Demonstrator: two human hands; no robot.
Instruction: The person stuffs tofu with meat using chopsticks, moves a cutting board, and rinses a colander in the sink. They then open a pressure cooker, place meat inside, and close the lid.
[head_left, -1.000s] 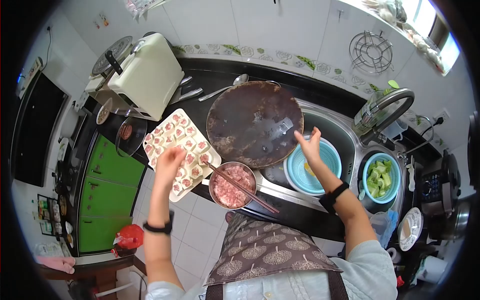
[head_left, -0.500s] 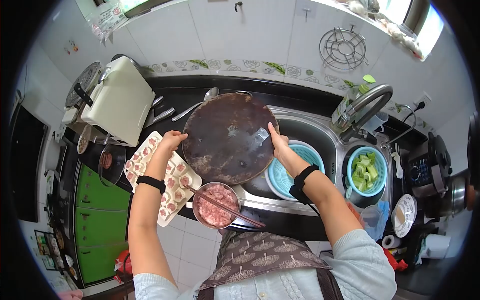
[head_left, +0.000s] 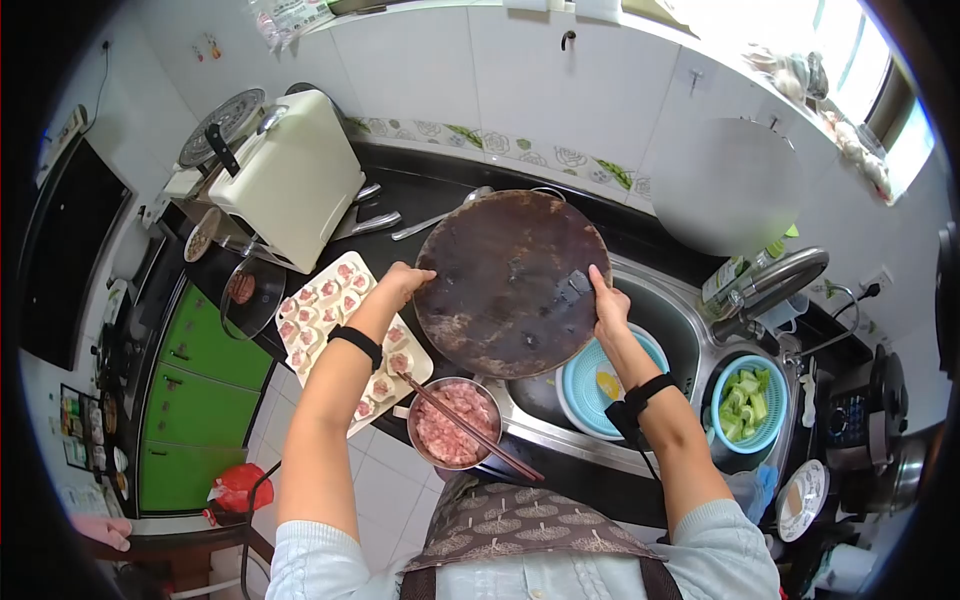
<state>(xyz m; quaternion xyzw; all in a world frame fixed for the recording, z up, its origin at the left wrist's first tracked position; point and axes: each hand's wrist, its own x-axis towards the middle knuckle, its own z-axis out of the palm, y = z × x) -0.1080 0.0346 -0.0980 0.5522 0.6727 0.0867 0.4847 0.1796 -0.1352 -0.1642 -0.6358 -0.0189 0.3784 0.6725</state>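
Note:
A large, round, dark chopping board [head_left: 510, 285] with worn, pale patches is gripped at its two sides. My left hand [head_left: 407, 283] pinches its left edge, and my right hand [head_left: 608, 300] clasps the right edge. Under my left forearm lies a cream tray [head_left: 405, 340] of small cups filled with pinkish minced meat. Just in front of the board stands a metal bowl [head_left: 500, 420] of minced meat [head_left: 450, 440], with brown chopsticks [head_left: 480, 440] resting across it. A spoon [head_left: 425, 225] is partly hidden behind the board.
The board overhangs the steel sink [head_left: 680, 340], where a blue basin [head_left: 580, 385] sits. Right of it, a blue colander [head_left: 718, 410] holds cut green vegetables [head_left: 743, 400]. The faucet [head_left: 770, 290] arches behind. A cream knife block [head_left: 290, 180] stands at the left, above green cabinets [head_left: 195, 430].
My view has turned, so the whole scene sits further right and slightly lower. Both hands still hold the chopping board, and the shine on its surface has shifted.

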